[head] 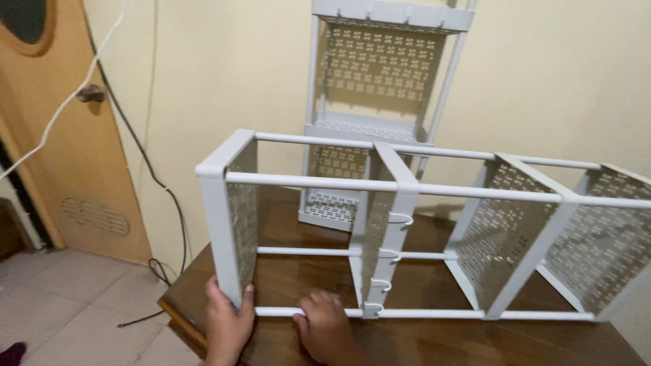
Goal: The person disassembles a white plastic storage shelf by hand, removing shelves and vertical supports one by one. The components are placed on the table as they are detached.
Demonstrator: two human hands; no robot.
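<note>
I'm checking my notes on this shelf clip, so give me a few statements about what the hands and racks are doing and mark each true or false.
1. The white rack lies on its side on the wooden table. True.
2. The left hand grips the corner of the rack's end shelf. True.
3. The right hand is lifted clear of the rack. False: its fingers rest at the lower white rod.
4. A second rack stands upright against the wall behind. True.
5. The door at left is white. False: it is orange-brown wood.
6. The rack's shelves are solid panels. False: they are perforated.
</note>
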